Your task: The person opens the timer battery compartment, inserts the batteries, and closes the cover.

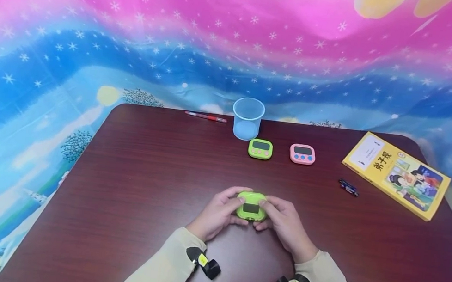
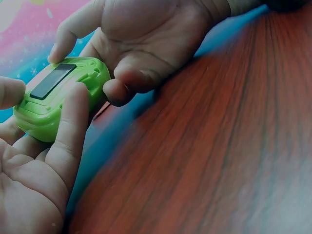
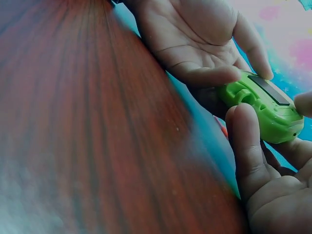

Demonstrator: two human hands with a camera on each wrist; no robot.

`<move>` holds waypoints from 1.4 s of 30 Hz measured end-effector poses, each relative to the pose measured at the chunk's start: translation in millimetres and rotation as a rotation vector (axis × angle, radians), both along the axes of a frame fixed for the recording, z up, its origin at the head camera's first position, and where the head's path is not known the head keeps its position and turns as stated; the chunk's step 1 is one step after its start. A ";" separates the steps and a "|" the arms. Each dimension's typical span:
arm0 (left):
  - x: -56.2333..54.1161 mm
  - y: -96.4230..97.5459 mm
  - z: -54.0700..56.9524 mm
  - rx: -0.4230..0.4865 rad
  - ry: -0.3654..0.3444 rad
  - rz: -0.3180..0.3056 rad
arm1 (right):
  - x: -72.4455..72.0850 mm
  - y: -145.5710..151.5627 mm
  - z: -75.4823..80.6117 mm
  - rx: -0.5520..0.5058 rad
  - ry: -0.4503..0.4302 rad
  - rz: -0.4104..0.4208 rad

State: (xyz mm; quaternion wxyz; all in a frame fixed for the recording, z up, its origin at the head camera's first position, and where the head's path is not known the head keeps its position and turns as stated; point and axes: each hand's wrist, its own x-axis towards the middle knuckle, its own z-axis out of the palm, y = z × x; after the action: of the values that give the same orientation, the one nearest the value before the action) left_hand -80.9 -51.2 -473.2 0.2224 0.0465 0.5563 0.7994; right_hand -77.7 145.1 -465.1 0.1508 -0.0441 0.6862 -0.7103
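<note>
A green digital timer (image 1: 251, 206) is held between both hands above the table. A dark flat strip (image 2: 53, 80) shows on its upward face, and small recesses mark the edge nearest the person. My left hand (image 1: 219, 212) grips the timer's left side, the thumb on top near the strip. On the opposite side my right hand (image 1: 285, 222) pinches it, the thumb likewise on top and other fingers at the edge and below. Both wrist views show the timer (image 3: 265, 105) tilted between the fingers; its underside is hidden.
Beyond the hands lie a green timer (image 1: 260, 149), a pink timer (image 1: 302, 154) and a translucent blue cup (image 1: 247, 120). A red pen (image 1: 205, 117) is at the back edge. To the right are a yellow book (image 1: 398, 174) and a small dark blue object (image 1: 348, 187).
</note>
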 end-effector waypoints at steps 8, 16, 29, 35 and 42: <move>-2.4 -7.0 6.2 -0.005 0.069 0.001 | -0.6 -0.4 -0.9 0.018 0.034 0.007; -3.7 -12.6 10.4 -0.026 0.165 -0.032 | -1.4 3.0 -6.8 0.122 0.189 -0.010; -10.7 -28.9 14.2 -0.118 0.143 -0.129 | -1.7 4.5 -8.8 0.177 0.412 -0.035; -10.6 -32.0 14.8 -0.154 0.089 -0.192 | -2.4 6.1 -10.2 0.231 0.517 -0.044; -11.2 -30.8 12.7 -0.218 0.145 -0.206 | -2.1 4.7 -9.5 0.278 0.574 -0.032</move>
State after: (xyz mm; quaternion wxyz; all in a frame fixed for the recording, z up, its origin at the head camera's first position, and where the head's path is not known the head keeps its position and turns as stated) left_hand -92.0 -82.0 -460.5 0.2659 0.1365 0.6468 0.7017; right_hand -79.8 149.8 -474.6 -0.0556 -0.2108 0.7917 -0.5708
